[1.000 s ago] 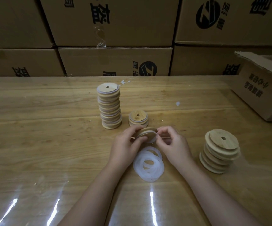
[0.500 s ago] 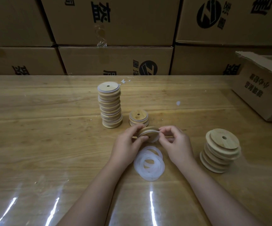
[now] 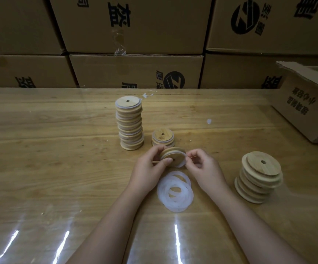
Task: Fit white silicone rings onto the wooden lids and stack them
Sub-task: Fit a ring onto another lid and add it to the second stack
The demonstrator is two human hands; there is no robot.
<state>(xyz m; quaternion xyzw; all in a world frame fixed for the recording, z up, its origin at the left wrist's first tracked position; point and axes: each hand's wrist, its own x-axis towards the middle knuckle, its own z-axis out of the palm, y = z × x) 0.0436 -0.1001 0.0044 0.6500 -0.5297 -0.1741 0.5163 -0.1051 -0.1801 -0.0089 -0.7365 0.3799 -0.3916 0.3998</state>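
Pinching a wooden lid tilted just in front and right of the tall stack of ringed lids, the left hand likely steadies it so the right hand, fingertips pinched on its white ring, can seat the silicone. Loose rings lie nearer than that stack and bare lids well to its right, on a glossy wooden table backed by cartons.

White rings, pale wooden lids, black-printed brown boxes.
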